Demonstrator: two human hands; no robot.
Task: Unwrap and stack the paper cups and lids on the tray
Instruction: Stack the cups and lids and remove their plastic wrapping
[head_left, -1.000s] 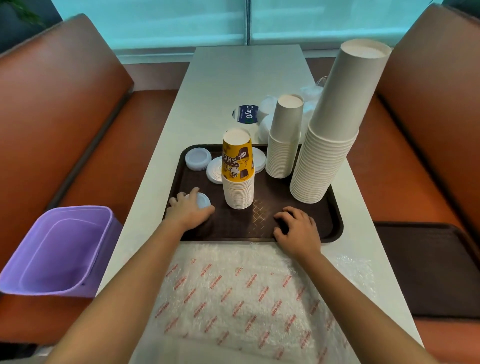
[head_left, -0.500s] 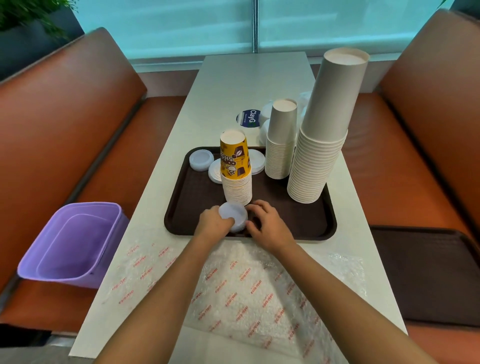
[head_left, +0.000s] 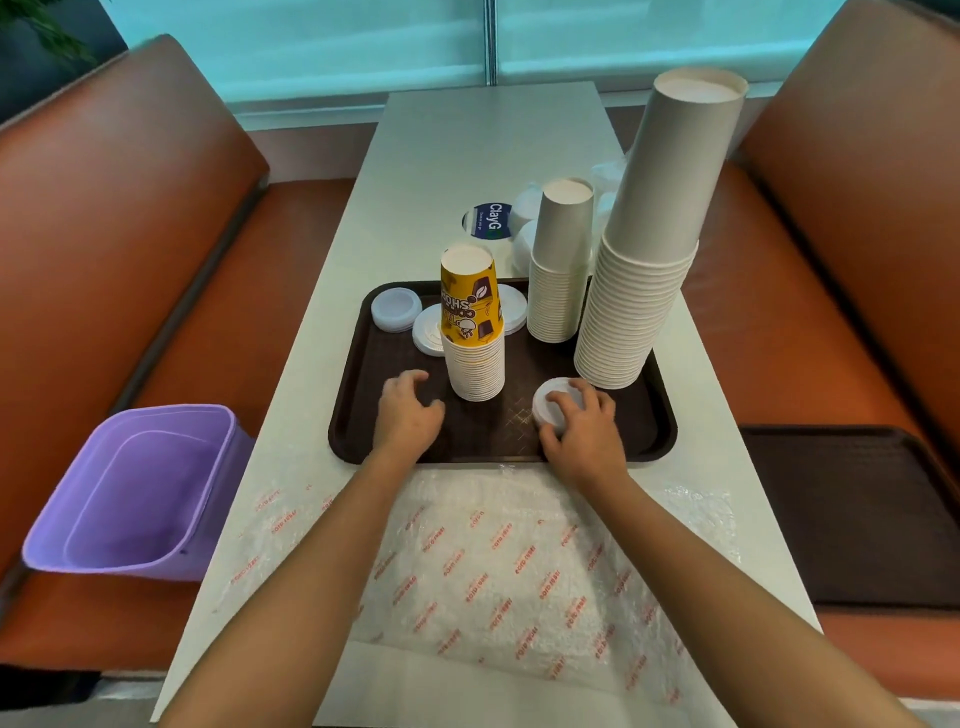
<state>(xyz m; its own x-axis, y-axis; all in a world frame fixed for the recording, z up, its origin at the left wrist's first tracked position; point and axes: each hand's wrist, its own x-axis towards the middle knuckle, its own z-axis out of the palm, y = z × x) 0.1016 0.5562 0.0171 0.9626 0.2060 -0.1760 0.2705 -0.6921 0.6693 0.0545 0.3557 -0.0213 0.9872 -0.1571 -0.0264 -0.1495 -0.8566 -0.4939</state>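
Right hand curled over a small stack of white lids, fingers wrapped round the top and rim, pressing it onto the brown tray near the front right, just ahead of the tallest white cup stack. Probably parking lids in free floor space so they stay squared. Left hand hovering over the tray's front left, fingers loosely curled, holding nothing. Yellow-topped cup stack between the hands, cups inverted for stability. Middle white cup stack behind; more lids at back left. Spent plastic wrap flat on the table, purple bin on the left seat, likely for wrap
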